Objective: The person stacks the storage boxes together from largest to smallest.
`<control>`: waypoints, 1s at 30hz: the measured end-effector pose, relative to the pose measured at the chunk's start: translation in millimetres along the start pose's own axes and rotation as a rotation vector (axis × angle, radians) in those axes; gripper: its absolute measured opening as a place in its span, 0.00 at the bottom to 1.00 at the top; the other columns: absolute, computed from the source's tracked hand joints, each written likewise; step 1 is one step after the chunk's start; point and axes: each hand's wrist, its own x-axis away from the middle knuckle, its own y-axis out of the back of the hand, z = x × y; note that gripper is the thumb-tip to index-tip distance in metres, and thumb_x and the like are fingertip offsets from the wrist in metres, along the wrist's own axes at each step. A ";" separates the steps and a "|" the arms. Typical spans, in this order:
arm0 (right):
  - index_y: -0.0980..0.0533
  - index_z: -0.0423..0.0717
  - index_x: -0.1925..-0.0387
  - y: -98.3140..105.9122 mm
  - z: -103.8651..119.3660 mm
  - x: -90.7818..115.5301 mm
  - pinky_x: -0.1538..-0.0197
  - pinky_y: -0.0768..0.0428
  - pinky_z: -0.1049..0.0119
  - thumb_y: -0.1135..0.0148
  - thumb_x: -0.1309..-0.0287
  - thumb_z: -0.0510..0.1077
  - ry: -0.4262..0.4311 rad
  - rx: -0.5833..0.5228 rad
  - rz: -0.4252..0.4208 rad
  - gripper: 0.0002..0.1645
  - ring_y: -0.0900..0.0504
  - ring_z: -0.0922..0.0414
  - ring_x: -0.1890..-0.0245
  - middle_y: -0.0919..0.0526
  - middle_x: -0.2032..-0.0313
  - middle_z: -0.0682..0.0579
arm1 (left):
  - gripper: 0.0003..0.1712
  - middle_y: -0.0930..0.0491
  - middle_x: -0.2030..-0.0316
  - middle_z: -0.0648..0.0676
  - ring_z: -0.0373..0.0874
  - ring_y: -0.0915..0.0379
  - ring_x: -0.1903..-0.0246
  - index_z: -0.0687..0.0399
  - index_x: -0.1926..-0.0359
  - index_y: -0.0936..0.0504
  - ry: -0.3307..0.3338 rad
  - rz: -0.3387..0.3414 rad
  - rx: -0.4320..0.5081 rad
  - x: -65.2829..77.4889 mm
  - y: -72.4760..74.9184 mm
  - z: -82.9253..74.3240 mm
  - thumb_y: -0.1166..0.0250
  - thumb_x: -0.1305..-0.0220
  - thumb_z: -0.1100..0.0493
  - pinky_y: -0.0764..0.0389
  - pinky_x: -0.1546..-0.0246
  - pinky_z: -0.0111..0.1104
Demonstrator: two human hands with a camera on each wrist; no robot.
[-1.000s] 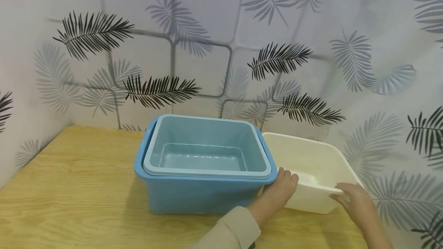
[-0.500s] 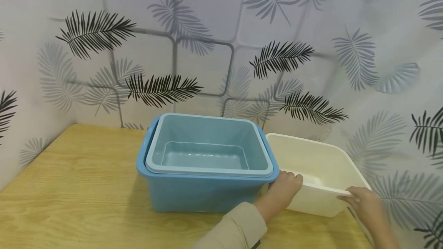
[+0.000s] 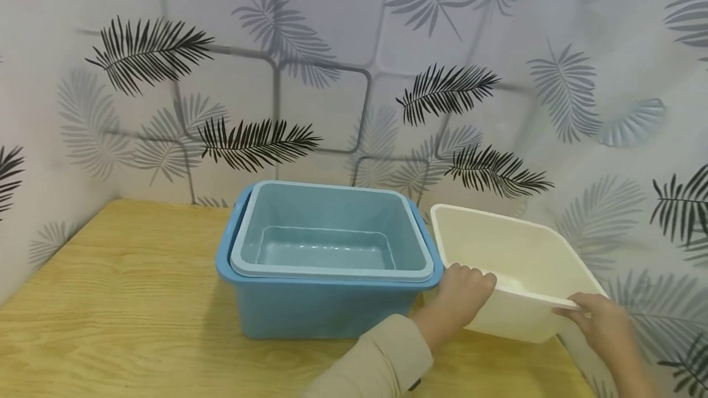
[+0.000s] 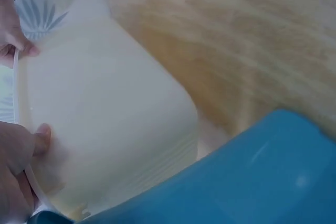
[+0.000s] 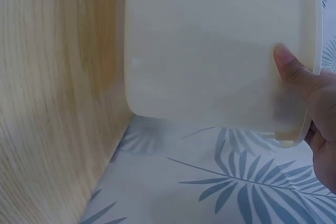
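Observation:
A cream plastic bin [image 3: 514,250] stands at the table's right side, tilted a little, its far right corner past the table edge. My left hand [image 3: 463,293] grips its near rim close to the left corner, fingers over the rim and thumb on the outer wall. My right hand [image 3: 603,324] pinches the same rim near the right corner; in the right wrist view its thumb presses the bin's outside wall [image 5: 210,51]. Just left of my left hand is a blue bin [image 3: 326,312] with a light blue bin [image 3: 332,232] nested inside it.
The wooden table [image 3: 138,300] stretches left and in front of the bins. Behind it hangs a pale cloth backdrop [image 3: 332,97] printed with leaves. The table's right edge runs beneath the cream bin.
The cream bin has shifted to the right and tilted, with both hands moving along on its rim. The blue and light blue bins have stayed in place.

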 end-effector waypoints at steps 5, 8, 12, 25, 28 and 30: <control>0.23 0.43 0.84 10.0 1.1 -11.7 0.75 0.28 0.55 0.39 0.62 0.65 -0.021 0.001 0.027 0.28 0.23 0.44 0.81 0.18 0.82 0.45 | 0.07 0.24 0.80 0.38 0.31 0.31 0.81 0.40 0.72 0.24 -0.015 -0.043 0.017 -6.7 9.9 9.4 0.37 0.42 0.58 0.34 0.81 0.23; 0.23 0.43 0.83 19.7 4.0 -18.9 0.72 0.27 0.51 0.32 0.63 0.57 -0.065 -0.001 0.083 0.21 0.23 0.42 0.79 0.18 0.81 0.43 | 0.07 0.23 0.79 0.38 0.31 0.30 0.80 0.40 0.71 0.24 -0.018 -0.032 0.029 -11.3 18.1 13.7 0.38 0.41 0.59 0.34 0.81 0.23; 0.23 0.42 0.81 33.9 7.3 -29.6 0.70 0.27 0.45 0.29 0.62 0.49 -0.141 0.001 0.185 0.15 0.22 0.38 0.76 0.18 0.78 0.41 | 0.07 0.21 0.76 0.38 0.31 0.28 0.78 0.39 0.69 0.23 -0.017 -0.010 0.041 -17.4 29.7 18.1 0.40 0.39 0.59 0.33 0.80 0.23; 0.24 0.41 0.82 65.1 11.3 -63.1 0.71 0.29 0.54 0.30 0.59 0.48 -0.173 0.012 0.196 0.15 0.30 0.69 0.80 0.19 0.80 0.43 | 0.07 0.19 0.71 0.37 0.30 0.27 0.75 0.37 0.64 0.23 -0.031 0.002 0.013 -32.8 67.6 36.2 0.44 0.35 0.58 0.28 0.77 0.22; 0.24 0.41 0.83 72.6 12.6 -72.3 0.73 0.30 0.61 0.30 0.61 0.52 -0.116 0.041 0.164 0.18 0.32 0.72 0.80 0.19 0.81 0.43 | 0.08 0.19 0.70 0.37 0.30 0.27 0.75 0.36 0.62 0.23 -0.023 0.010 0.010 -35.1 76.6 40.7 0.45 0.34 0.57 0.27 0.77 0.22; 0.23 0.41 0.83 78.8 13.6 -80.6 0.76 0.32 0.68 0.31 0.62 0.55 -0.081 0.046 0.144 0.20 0.33 0.72 0.81 0.19 0.82 0.43 | 0.08 0.19 0.70 0.37 0.30 0.27 0.75 0.36 0.61 0.23 -0.018 0.006 0.012 -35.8 82.7 44.3 0.45 0.34 0.57 0.27 0.77 0.23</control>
